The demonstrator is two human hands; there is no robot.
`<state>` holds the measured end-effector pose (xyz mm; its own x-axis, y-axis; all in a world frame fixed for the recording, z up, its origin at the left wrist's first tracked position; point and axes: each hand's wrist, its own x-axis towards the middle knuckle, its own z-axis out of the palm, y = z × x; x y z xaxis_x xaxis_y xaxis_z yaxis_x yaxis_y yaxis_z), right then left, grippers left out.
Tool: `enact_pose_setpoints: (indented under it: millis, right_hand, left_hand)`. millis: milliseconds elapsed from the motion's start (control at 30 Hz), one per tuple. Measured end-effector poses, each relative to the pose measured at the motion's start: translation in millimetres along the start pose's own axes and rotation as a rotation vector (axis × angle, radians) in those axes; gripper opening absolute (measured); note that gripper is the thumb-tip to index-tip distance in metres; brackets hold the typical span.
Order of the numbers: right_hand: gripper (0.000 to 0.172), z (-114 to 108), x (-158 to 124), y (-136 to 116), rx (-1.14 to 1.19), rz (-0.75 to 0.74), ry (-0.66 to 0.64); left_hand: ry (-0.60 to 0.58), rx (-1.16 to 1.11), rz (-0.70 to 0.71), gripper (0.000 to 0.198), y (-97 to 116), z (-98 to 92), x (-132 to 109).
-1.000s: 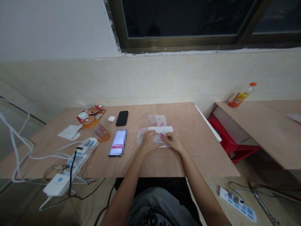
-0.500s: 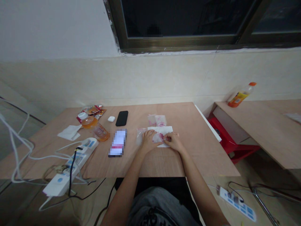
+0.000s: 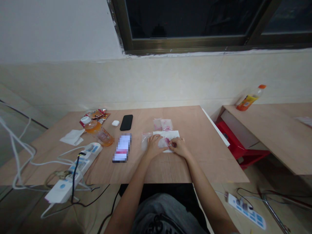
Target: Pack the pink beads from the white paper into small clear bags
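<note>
Both my hands are on the white sheet of paper [image 3: 173,134], near the middle of the wooden table [image 3: 192,165]. My left hand [image 3: 154,147] lies over a small clear plastic bag with pink print [image 3: 163,141], and my right hand [image 3: 177,146] pinches that bag's right side. Part of the bag is hidden under my fingers. Another clear bag [image 3: 145,141] lies under the left hand's thumb side. Two more pink-printed bags [image 3: 162,124] sit just behind the paper.
To the left lie a pixelated flat item, a black phone [image 3: 126,122], a white earbud case [image 3: 115,123], snack packets [image 3: 94,115], a tissue [image 3: 72,136] and a power strip [image 3: 90,152]. A side table holding an orange bottle [image 3: 249,102] stands right, beyond a red stool [image 3: 234,139].
My right hand has shifted slightly on the bag, and its fingers sit a little closer to the left hand. The camera view has moved a little.
</note>
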<state>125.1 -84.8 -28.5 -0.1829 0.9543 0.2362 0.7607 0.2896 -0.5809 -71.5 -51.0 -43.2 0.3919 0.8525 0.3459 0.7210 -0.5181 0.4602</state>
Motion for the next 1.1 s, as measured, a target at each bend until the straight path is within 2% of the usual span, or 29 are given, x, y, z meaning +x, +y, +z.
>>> enact_pose_setpoints:
  millis: [200,333,467,700,867,1100]
  right_hand:
    - [0.016,-3,2,4,0.04,0.044,0.07]
    - [0.024,-4,4,5,0.11,0.065,0.107]
    - [0.029,0,5,2,0.194,0.047,0.104]
    - [0.022,5,6,-2,0.234,0.001,0.068]
    - [0.022,1,6,3,0.199,0.052,0.094]
    - [0.016,-3,3,15,-0.01,0.14,0.113]
  left_hand:
    - [-0.011,0.001,0.007,0.062,0,-0.8,-1]
    - [-0.012,-0.004,0.014,0.06,0,-1.2,-1]
    - [-0.027,-0.004,0.011,0.059,1,-1.9,-1]
    - [-0.033,-0.005,0.02,0.057,1,-2.6,-1]
    - [-0.011,-0.008,0.025,0.058,1,-1.7,-1]
    - [-0.004,0.006,0.027,0.058,0,-1.2,-1]
